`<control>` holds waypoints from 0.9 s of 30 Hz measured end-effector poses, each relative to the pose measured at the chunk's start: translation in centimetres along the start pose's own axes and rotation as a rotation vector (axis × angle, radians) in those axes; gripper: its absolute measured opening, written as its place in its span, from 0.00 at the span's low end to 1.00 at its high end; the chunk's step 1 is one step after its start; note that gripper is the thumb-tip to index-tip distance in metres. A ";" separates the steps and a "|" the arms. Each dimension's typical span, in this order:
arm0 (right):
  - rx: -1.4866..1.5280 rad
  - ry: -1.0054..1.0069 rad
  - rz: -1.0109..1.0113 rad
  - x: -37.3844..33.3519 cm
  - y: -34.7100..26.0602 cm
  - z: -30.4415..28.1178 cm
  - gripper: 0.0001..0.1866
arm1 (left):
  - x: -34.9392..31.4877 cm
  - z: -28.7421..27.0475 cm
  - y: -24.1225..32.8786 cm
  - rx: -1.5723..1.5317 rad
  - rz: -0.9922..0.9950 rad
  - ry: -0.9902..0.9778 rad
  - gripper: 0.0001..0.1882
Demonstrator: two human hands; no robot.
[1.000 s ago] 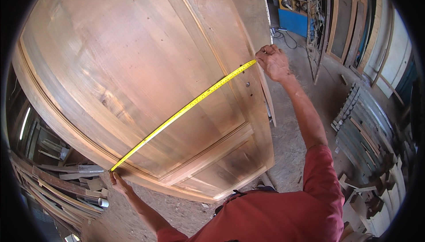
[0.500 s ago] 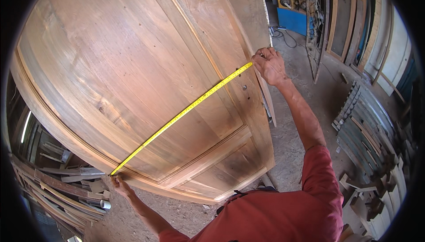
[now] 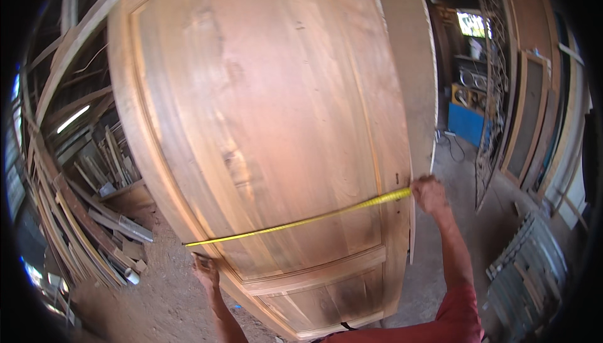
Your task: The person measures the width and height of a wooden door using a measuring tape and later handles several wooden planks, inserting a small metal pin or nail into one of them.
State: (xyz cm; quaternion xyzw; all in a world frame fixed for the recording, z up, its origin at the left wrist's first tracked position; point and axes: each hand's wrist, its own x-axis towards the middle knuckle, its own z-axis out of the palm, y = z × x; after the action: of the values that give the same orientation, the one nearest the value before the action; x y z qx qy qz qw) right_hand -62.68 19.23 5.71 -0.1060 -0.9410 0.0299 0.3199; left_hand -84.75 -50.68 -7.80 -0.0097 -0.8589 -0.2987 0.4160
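Note:
A tall wooden panelled door [image 3: 264, 110] stands upright before me. Across its lower part runs a yellow tape measure [image 3: 295, 222], stretched from edge to edge. My left hand [image 3: 205, 269] grips the door's left edge just below the tape's left end. My right hand [image 3: 429, 193] pinches the tape's right end against the door's right edge. A small keyhole [image 3: 397, 178] shows near the right stile.
Stacked timber offcuts and planks [image 3: 94, 217] lie on the dirt floor at left. A metal grille gate [image 3: 493, 104] and leaning door frames [image 3: 534, 129] stand at right, with a blue cabinet [image 3: 468, 123] behind. More slats [image 3: 527, 274] lie at the lower right.
The view has tilted up, so the door fills the frame more upright. Both hands still hold the tape, which now lies more level across the door.

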 end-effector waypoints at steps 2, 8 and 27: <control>0.188 -0.230 -0.025 -3.3 -1.1 1.8 0.07 | -1.9 -0.9 2.3 -0.037 -0.062 -0.046 0.39; 0.408 -0.792 -0.221 -17.4 -9.6 17.5 0.16 | -9.9 1.3 -7.8 0.122 -0.103 -0.200 0.28; 0.405 -1.299 0.106 -57.2 -27.9 23.5 0.25 | -44.4 -10.1 -20.0 -0.141 0.116 -1.866 0.19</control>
State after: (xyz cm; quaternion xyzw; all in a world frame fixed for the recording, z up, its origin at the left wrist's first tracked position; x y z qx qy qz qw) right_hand -37.79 -20.22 -43.60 -0.0503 -0.9116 0.2786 -0.2980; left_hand -53.83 -62.08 -45.08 -0.3134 -0.8234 -0.2004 -0.4285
